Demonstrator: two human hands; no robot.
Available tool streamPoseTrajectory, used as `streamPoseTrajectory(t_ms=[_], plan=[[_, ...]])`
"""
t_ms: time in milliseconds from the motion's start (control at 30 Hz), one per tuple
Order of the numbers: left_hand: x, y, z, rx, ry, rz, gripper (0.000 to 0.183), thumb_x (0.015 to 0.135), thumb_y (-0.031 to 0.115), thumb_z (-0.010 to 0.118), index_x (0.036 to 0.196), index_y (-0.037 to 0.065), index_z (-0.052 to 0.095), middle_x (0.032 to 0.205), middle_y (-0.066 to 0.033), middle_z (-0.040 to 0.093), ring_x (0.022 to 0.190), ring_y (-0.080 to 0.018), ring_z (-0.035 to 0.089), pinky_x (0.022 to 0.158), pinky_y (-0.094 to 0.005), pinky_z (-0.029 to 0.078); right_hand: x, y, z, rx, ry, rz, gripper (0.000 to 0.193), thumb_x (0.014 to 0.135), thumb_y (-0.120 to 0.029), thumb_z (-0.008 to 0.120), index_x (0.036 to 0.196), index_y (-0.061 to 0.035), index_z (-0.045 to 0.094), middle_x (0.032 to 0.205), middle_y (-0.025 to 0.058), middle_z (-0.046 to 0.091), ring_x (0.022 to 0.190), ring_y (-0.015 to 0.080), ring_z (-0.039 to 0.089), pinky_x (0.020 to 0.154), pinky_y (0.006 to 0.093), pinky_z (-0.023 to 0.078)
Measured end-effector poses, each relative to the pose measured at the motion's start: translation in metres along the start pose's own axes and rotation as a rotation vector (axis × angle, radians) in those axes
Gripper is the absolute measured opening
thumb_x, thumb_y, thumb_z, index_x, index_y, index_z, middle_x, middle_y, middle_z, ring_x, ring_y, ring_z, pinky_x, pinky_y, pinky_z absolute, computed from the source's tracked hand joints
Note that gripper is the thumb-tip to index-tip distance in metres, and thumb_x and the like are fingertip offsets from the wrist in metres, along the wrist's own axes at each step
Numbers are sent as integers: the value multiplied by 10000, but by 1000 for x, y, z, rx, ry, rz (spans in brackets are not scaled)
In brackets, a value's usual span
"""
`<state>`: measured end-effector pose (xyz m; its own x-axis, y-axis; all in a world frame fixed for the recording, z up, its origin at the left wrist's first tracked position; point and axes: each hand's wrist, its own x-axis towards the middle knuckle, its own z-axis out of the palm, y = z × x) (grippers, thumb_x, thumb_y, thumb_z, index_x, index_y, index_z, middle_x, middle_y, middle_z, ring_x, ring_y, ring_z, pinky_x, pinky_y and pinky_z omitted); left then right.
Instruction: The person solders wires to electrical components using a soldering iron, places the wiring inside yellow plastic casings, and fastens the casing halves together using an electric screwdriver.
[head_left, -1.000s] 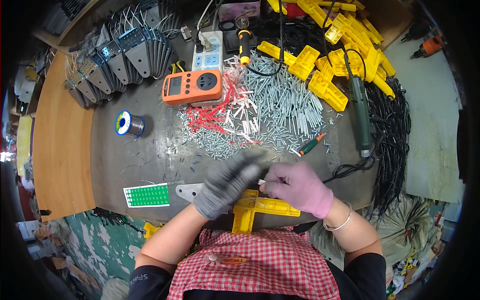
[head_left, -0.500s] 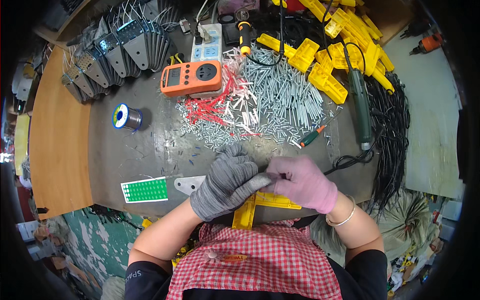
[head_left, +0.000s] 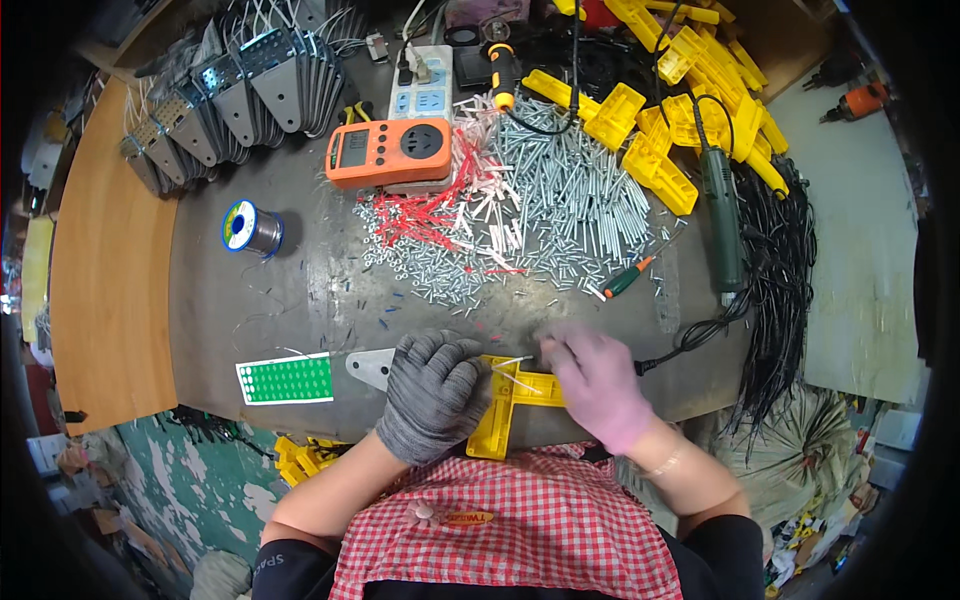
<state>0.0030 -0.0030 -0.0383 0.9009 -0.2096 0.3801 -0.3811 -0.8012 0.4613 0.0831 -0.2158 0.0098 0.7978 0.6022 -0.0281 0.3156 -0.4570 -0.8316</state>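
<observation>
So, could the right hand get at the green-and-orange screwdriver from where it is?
Probably yes: the screwdriver lies beyond the right hand, handle end nearer, and nothing visible blocks the way. The hand is blurred, so I can't tell whether it holds something.

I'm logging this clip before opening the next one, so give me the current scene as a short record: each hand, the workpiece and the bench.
Left hand: grey glove, at the housing's left side; grip unclear
Right hand: pink glove, motion-blurred, over the housing's right end; contact unclear
Workpiece: yellow housing with thin white wires
Left of workpiece: grey metal plate, green sticker sheet
Farther back: wire spool, orange meter, loose screws, screwdriver
</observation>
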Motion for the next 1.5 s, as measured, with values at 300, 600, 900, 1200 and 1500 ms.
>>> streamPoseTrajectory(t_ms=[300,600,900,1200,1500], plan=[[7,11,-22,150,-178,71,353,752,276,722,1054,93,717,1230,-109,671,1187,-301,582,1109,-579,304,30,21,24,40,302,-80,57,925,-47,616,970,-16,630,844,128,633,737,296,626,683,370,496],[92,-24,-26,173,-145,-29,253,760,206,769,997,141,713,1022,-64,666,1030,-299,585,941,-473,447,30,17,16,514,225,311,62,936,-31,627,928,23,656,814,74,652,697,129,596,636,292,473],[94,-54,-17,109,-142,-156,201,796,200,794,917,70,701,932,-105,652,886,-299,611,829,-419,496,51,-1,-35,495,-329,295,160,955,-112,640,1051,17,640,883,21,600,734,68,501,657,241,432],[67,-26,-30,-1254,-100,-869,166,906,106,742,1039,8,731,933,-33,736,826,-89,658,753,-258,546,73,-6,-11,314,-95,172,191,904,-162,708,1019,-11,729,813,105,708,704,122,621,661,298,494],[55,-17,-28,-1457,-3,-923,191,893,83,756,1067,9,724,964,-54,741,861,-114,680,780,-271,563,57,-9,4,283,36,52,154,938,-157,670,964,-7,691,782,130,682,695,195,668,649,317,506]])
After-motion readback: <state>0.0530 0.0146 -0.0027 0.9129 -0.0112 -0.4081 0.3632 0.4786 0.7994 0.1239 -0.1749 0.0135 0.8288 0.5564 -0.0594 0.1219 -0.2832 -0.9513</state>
